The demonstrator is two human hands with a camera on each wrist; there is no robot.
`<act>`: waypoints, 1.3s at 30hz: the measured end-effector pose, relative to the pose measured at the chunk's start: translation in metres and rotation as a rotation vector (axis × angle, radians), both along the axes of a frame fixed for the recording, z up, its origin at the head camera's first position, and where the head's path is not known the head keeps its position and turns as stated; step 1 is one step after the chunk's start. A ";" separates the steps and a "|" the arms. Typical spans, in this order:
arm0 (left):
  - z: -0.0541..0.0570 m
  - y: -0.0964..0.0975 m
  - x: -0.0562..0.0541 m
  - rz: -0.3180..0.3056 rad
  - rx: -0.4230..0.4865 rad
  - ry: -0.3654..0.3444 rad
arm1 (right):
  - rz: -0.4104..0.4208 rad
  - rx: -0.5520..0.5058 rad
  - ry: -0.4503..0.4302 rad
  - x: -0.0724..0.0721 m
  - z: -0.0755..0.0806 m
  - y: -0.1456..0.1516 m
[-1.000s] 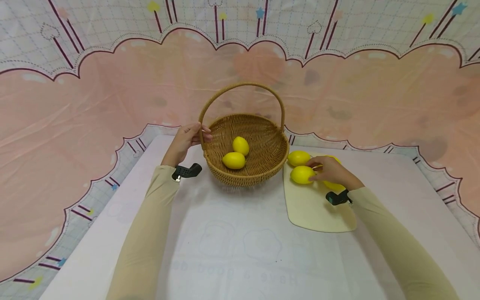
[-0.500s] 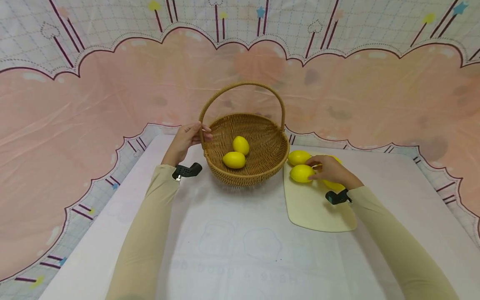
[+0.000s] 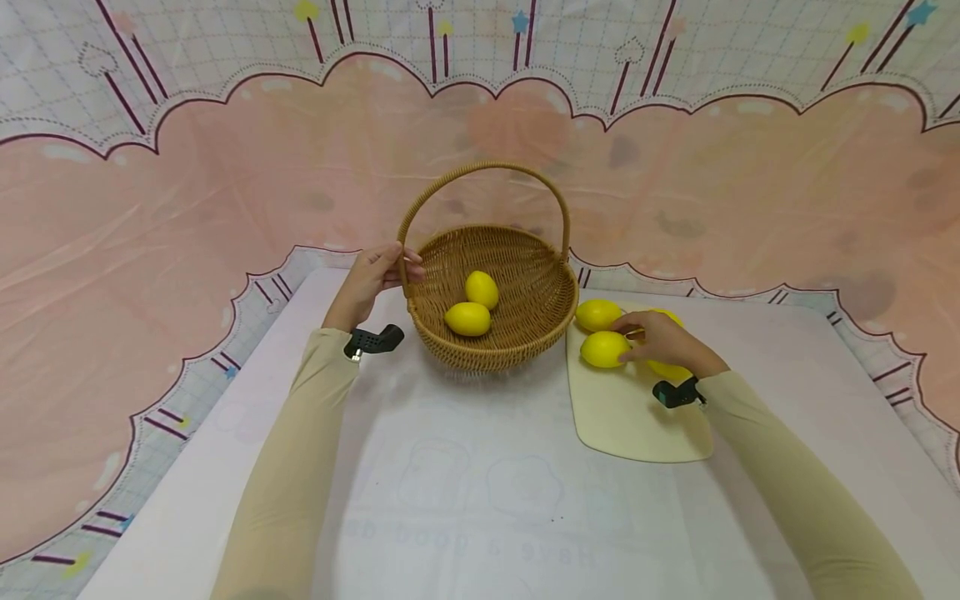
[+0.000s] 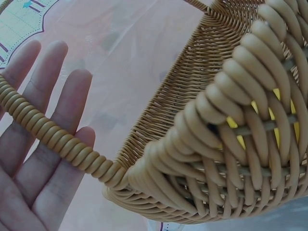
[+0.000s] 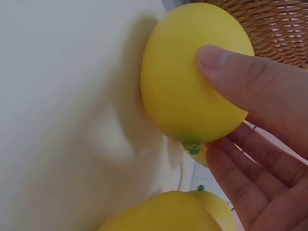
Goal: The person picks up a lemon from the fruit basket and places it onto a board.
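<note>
A wicker basket point(image 3: 495, 360) with a tall arched handle stands at the middle back of the table, two yellow lemons point(image 3: 467, 319) lying inside. At its left side my left hand point(image 3: 375, 275) holds the handle point(image 4: 62, 144) between thumb and fingers; in the left wrist view the fingers lie fairly straight behind it and the thumb is out of sight. My right hand point(image 3: 660, 340) grips a lemon point(image 5: 192, 72) over the cream cutting board point(image 3: 637, 425), thumb on one side and fingers partly hidden beneath. Another lemon point(image 3: 597, 315) sits just behind it.
More lemons point(image 3: 666, 369) lie on the board under and beside the right hand, partly covered by it. The board is just right of the basket on a white-covered table point(image 3: 450, 467). A patterned pink curtain point(image 3: 750, 200) hangs close behind.
Almost nothing differs. The gripped lemon and right hand shift only very slightly; the left hand and basket stay in place.
</note>
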State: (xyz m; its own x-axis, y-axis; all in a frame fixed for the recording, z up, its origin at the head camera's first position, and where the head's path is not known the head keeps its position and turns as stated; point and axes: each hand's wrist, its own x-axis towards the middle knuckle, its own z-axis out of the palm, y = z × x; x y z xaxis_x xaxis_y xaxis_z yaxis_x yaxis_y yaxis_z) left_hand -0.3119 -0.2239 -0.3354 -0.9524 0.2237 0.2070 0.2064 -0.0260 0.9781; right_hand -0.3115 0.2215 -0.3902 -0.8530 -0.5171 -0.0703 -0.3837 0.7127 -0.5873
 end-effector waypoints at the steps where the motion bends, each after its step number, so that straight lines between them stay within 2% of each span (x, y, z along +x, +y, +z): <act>1: 0.000 0.000 0.000 0.001 0.001 -0.001 | -0.003 0.000 0.000 0.000 0.000 0.000; 17: 0.000 0.000 0.000 0.005 -0.010 0.000 | -0.022 -0.009 0.013 -0.003 -0.004 0.002; 33: 0.001 0.000 0.000 0.001 0.000 -0.020 | 0.001 0.006 0.016 0.000 0.000 0.002; 39: 0.000 0.000 0.000 0.003 -0.002 -0.011 | -0.019 0.032 0.024 0.001 0.000 0.002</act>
